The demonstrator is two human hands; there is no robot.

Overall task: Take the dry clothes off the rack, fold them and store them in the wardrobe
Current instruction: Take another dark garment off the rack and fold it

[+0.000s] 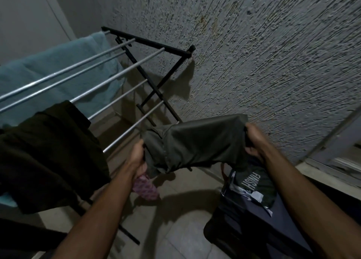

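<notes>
Beside a metal-barred drying rack point(117, 79) draped with a teal towel point(58, 63), left hand point(137, 157) and right hand point(254, 141) grip an olive-green cloth garment point(195, 141) stretched taut between them.

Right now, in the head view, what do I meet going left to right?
Dark garment on the rack → left hand → olive garment held between both hands → right hand → window frame.

Cloth, metal and rough plaster

A smooth, matt olive cloth garment point(195, 141) is seen beside dull silver metal rails point(117, 73) on a black-painted rack frame point(148, 42); a soft teal towel point(58, 69), coarse ridged wall plaster point(273, 53) and matt floor tiles point(175, 229) are shown.
</notes>
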